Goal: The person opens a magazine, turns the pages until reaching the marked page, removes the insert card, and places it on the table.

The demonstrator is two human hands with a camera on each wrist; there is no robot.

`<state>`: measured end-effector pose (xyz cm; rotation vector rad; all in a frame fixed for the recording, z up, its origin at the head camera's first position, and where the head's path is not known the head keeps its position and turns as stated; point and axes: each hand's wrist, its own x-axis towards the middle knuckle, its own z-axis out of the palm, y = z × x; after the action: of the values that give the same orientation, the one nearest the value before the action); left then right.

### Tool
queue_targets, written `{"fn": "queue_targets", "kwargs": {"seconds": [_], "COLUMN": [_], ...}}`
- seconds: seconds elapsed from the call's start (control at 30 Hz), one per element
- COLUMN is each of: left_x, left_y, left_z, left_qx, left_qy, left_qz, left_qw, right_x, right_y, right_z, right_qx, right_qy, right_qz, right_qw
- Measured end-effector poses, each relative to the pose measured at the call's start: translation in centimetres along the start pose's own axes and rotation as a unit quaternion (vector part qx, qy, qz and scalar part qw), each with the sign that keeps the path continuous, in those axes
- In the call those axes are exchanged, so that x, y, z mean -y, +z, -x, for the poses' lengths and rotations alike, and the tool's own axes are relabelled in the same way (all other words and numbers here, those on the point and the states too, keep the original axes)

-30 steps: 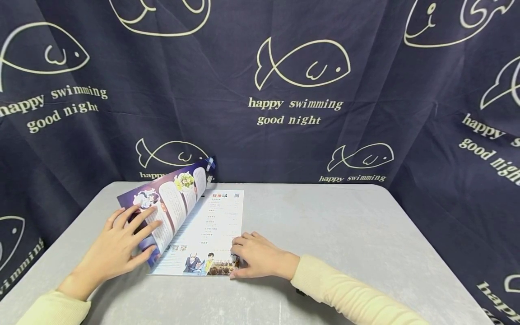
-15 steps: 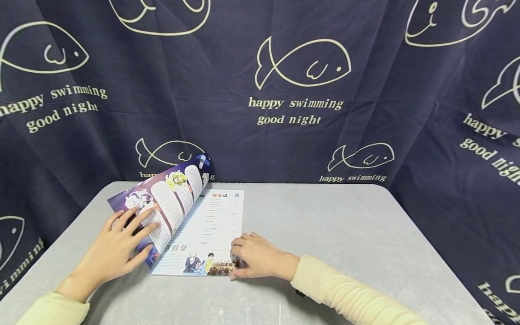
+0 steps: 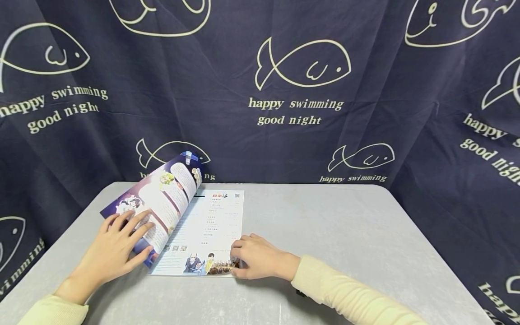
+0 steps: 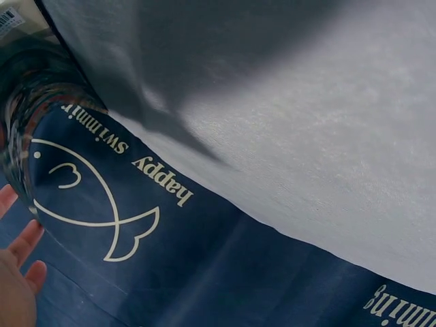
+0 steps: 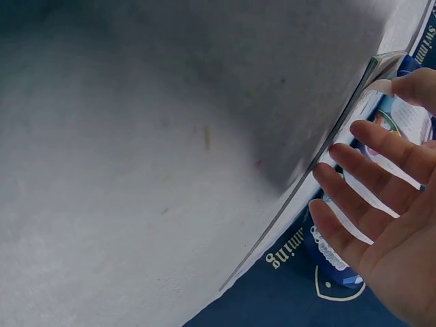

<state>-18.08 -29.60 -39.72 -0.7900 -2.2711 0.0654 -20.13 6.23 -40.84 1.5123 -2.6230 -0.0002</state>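
An illustrated magazine [image 3: 195, 239] lies on the table, its cover section [image 3: 162, 194] raised and curving over to the left. On the purple-and-white inside of that section rest the spread, nearly straight fingers of my left hand [image 3: 111, 248]. My right hand [image 3: 262, 257] is at the magazine's lower right corner, where thumb and fingers pinch a slightly curled page edge. In the right wrist view, the thumb of the right hand [image 5: 402, 225] meets the curling corner while the other fingers lie over the page. The left wrist view catches the left hand [image 4: 17, 293] beside the magazine's curved outer side [image 4: 41, 82].
The grey table [image 3: 333, 234] extends right of the magazine and in front of it. Behind and around it hangs a dark blue curtain [image 3: 227, 131] with fish drawings and lettering. The raised section reaches up in front of the curtain.
The raised cover section has swung further left and down, with my left hand resting on it. My right hand stays at the corner; its thumb has drawn in slightly, and the corner now curls.
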Motion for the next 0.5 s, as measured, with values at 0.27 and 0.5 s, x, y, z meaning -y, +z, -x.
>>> {"fn": "queue_targets", "kwargs": {"seconds": [0.27,0.5], "left_x": [0.03,0.05], "left_y": [-0.09,-0.14], "left_z": [0.35,0.65], "left_qx": [0.011,0.015], "left_qy": [-0.014,-0.037], "left_qz": [-0.005,-0.014], "left_qw": [0.9998,0.9991], "right_x": [-0.23,-0.49], "right_y": [0.10,0.28], "right_z": [0.01,-0.10], "right_qx": [-0.018,-0.030], "right_qy": [-0.015,-0.021], "right_qz": [0.007,0.012], "right_qw": [0.9997,0.9993]}}
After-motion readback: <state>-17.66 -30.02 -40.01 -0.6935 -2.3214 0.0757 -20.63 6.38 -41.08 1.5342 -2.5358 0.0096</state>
